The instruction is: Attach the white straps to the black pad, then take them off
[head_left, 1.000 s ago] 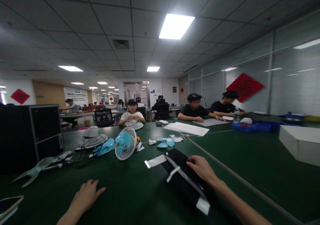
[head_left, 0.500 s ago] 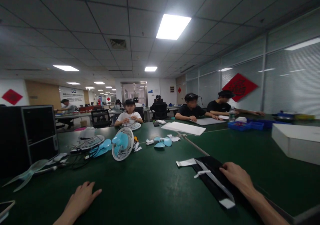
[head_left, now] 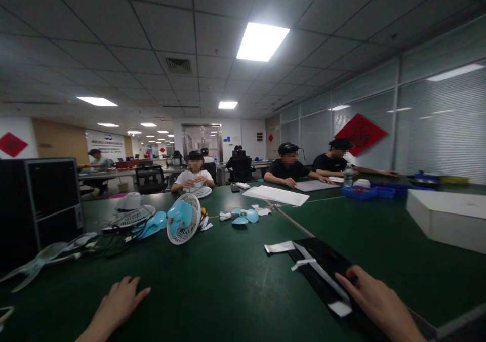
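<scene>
My left hand lies open at the lower left on the green tabletop, thumb out to the side, holding nothing. On the right rests a flat black panel with white strips across it. Over its near right part is my right hand, thumb and bent forefinger apart; the other fingers are largely hidden. Beyond my left hand stands a white round fan grille with light-blue blades against it. Another light-blue fan blade lies farther right.
A black computer case stands at the left, near a translucent fan blade and cables. Toward the back lies a white sheet. A white box and blue trays sit at the right. Several people sit across the table.
My right hand has moved toward me along the black panel, and its thumb now shows apart from the forefinger. The view has shifted slightly; my left hand stays nearly still.
</scene>
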`<state>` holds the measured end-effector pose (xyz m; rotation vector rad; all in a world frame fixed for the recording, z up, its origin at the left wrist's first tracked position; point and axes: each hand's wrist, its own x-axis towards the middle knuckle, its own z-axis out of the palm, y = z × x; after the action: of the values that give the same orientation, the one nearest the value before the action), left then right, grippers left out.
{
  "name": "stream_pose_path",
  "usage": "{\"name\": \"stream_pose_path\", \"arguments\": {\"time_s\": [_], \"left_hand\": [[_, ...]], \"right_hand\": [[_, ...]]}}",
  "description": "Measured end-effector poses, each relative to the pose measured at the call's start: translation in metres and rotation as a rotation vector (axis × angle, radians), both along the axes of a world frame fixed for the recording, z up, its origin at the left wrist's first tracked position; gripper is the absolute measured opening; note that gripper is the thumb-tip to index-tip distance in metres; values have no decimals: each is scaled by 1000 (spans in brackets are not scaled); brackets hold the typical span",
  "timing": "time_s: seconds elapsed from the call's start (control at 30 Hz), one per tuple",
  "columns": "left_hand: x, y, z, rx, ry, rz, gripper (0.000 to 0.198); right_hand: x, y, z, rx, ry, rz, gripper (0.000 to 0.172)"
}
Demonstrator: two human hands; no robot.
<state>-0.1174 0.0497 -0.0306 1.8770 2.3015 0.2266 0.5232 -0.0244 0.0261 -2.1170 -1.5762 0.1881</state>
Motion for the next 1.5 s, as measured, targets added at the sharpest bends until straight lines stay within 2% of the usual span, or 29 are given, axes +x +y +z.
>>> {"name": "stream_pose_path", "arguments": {"time_s": [0.1, 0.27, 0.5, 0.7, 0.83, 1.0, 1.23, 1.37, 1.5], "left_hand": [[2, -1, 2, -2, 19, -1, 79], [4, -2, 3, 0, 28, -6, 79], [0, 1, -2, 24, 19, 3, 80], [7, -5, 7, 17, 0, 18, 74], [10, -7, 10, -9, 9, 13, 74], [6, -4, 4, 6, 39, -3, 75], [3, -2, 2, -7, 0, 6, 77], [1, -1, 1, 18, -20, 11, 76], [6, -3, 3, 26, -2, 16, 73]], "right_hand": [[-1, -10, -11, 10, 64, 32, 47], [0, -6, -25, 54, 127, 47, 55], [6, -1, -34, 84, 223, 113, 67], [3, 2, -34, 114, 435, 105, 61], [-7, -4, -20, 101, 552, 97, 54], [-25, -11, 9, 160, 618, 108, 53], [-64, -8, 51, 274, 521, 296, 46], [-87, 10, 69, 403, 423, 373, 36], [-99, 53, 66, 522, 189, 321, 31]]}}
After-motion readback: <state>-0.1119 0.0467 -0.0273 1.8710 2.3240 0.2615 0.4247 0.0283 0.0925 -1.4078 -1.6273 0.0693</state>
